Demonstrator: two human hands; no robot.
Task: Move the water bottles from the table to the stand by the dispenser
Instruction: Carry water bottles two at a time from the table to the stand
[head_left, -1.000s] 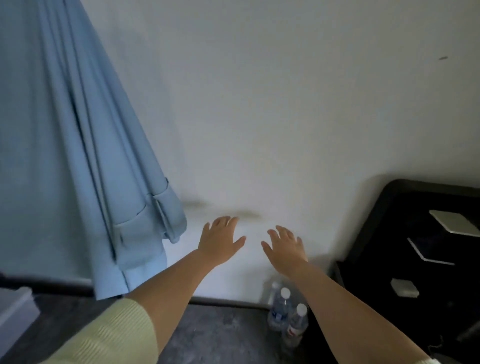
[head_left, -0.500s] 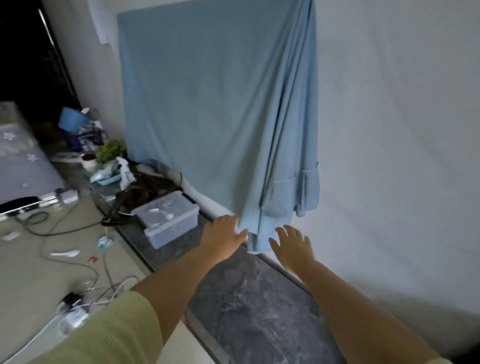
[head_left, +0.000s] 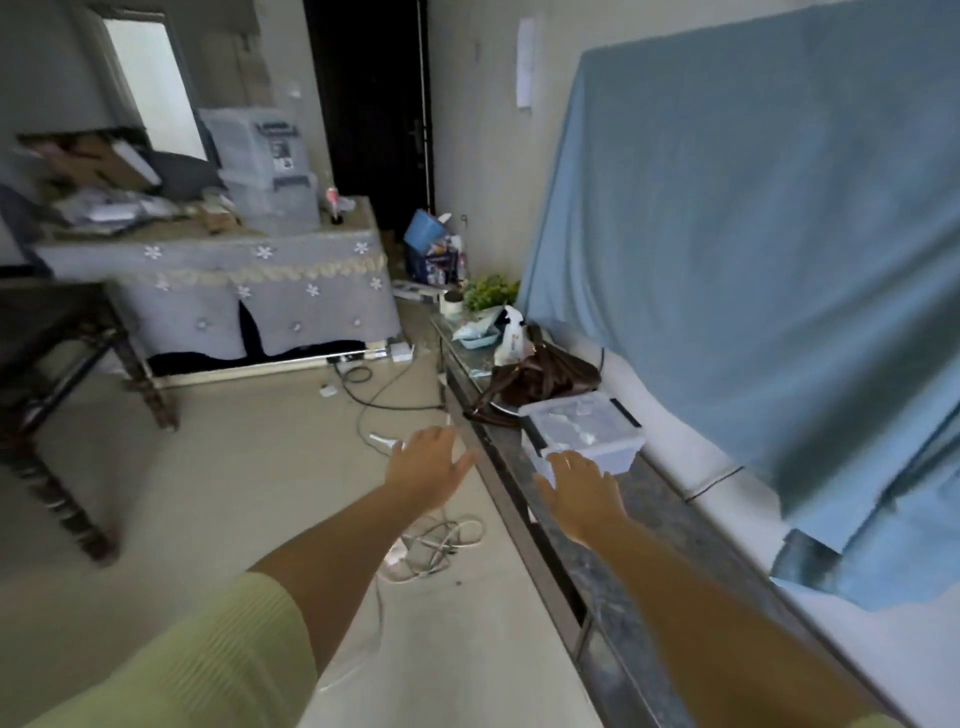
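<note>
**Mia:** What is different from a second ago?

**Ben:** The whole view has swung round. Before, the person faced a bare wall with small bottles low on the floor by a black thing. Now the person sees down a long room.

**Mia:** What is the biggest thing there?

**Ben:** The blue cloth (head_left: 753, 249) hanging on the right. Next is the table with the gray cover (head_left: 249, 291) far off on the left, with a pale machine (head_left: 260, 166) standing on top.

**Mia:** And closer?

**Ben:** A long dark ledge (head_left: 639, 587) runs under the cloth. A clear box (head_left: 587, 431) sits on it, with a brown bag (head_left: 540, 379) just behind. White cords (head_left: 431, 545) lie on the floor.

**Mia:** What about the hands?

**Ben:** The left hand (head_left: 428, 467) and the right hand (head_left: 584, 488) both reach out in front with fingers spread. They hold nothing.

**Mia:** Where are the water bottles?

**Ben:** None can be seen now. The turn probably means the person is going for more bottles, maybe at that far table. Nothing is being carried yet.
</note>
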